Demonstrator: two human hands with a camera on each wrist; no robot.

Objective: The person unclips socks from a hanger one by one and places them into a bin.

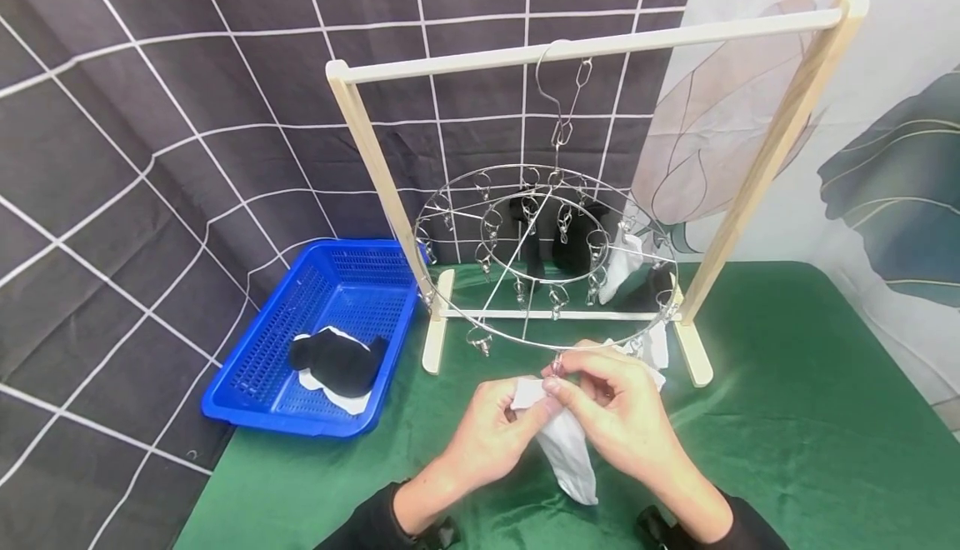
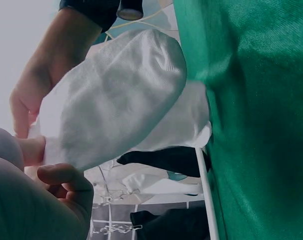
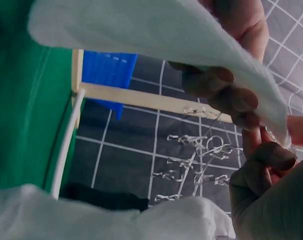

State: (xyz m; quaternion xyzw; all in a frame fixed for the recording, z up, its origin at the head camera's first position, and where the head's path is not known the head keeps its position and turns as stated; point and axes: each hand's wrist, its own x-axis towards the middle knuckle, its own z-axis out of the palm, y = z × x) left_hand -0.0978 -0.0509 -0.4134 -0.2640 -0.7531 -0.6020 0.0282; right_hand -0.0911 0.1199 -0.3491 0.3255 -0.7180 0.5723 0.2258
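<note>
A white sock (image 1: 567, 454) hangs toe down in front of the wire ring, its cuff at my fingers. My left hand (image 1: 491, 425) pinches the cuff between thumb and fingers. My right hand (image 1: 630, 412) pinches a small metal clip (image 1: 557, 362) on the near rim, right at the cuff's corner. In the left wrist view the sock (image 2: 124, 95) spreads wide below both hands. The right wrist view shows its cuff (image 3: 271, 102) running up to the right fingertips. The round clip hanger (image 1: 555, 181) hangs by its hook from a wooden stand.
The stand's white top bar (image 1: 465, 61) crosses above, with wooden posts (image 1: 772, 158) either side. Black socks (image 1: 573, 246) and white socks (image 1: 621, 267) hang on the hanger's far and right sides. A blue basket (image 1: 225, 404) at left holds black and white socks (image 1: 341, 362). Green cloth (image 1: 795, 450) covers the table.
</note>
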